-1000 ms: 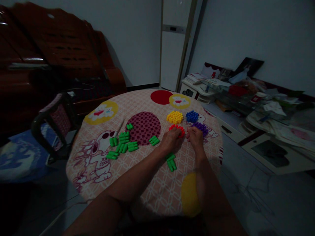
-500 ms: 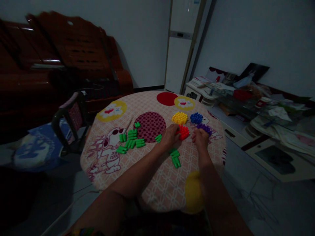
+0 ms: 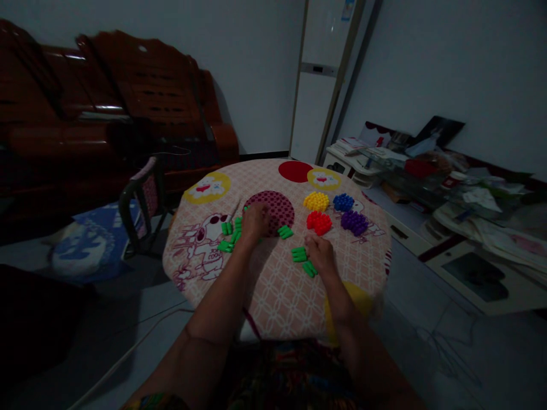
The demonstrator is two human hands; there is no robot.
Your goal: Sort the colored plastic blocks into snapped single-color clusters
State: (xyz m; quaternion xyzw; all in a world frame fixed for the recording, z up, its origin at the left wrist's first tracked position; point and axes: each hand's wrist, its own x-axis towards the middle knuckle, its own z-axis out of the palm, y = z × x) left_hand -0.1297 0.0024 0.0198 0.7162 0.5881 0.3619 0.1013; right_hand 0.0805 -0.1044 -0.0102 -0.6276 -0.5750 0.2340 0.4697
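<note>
While our left hand [image 3: 255,222] bends over the green blocks [image 3: 226,246], on the side toward the left edge of the bench [image 3: 282,307], it hides some of them from us, and we cannot tell whether its fingers grip one. Our right hand [image 3: 320,253], fingers curled in, is nearer the right edge, just beside a pair of blocks [image 3: 299,254]; whether it pinches anything, we cannot tell. Between our two hands a lone block [image 3: 285,232] lies at the rim of a printed disc [image 3: 278,208].

Beyond our right hand, we have four heaps near one another: the red heap [image 3: 319,222] and the purple heap [image 3: 354,223], with the yellow heap [image 3: 317,201] and the blue heap [image 3: 343,202] closer to the far edge. The red heap stands between that hand and the yellow one.

A chair [image 3: 150,191] crowds the left edge, with a sofa [image 3: 158,97] behind. Past the right edge we see a cluttered stand [image 3: 421,245]; beyond the far edge, a tall cabinet [image 3: 315,108].
</note>
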